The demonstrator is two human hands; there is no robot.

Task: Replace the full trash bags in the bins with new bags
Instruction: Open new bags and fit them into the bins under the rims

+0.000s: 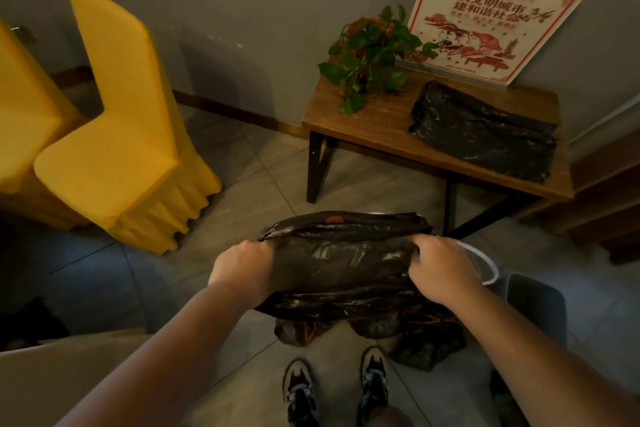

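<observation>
above the tiled floor, left hand (242, 267) and right hand (440, 270) each gripping a black trash bag (343, 263)

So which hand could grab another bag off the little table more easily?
Probably the right hand. The spare black bags lie on the wooden table ahead to the right, nearer that hand. Both hands, left hand included, grip the black bag, so one must let go.

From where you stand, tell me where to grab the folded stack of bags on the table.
Take the bag stack by its near long edge, coming from the table's front. It lies flat and overhangs nothing, so a hand should slide fingers under that edge and pinch from above. The plant crowds the left end and the sign stands behind, so the front is probably the clearest approach.
</observation>
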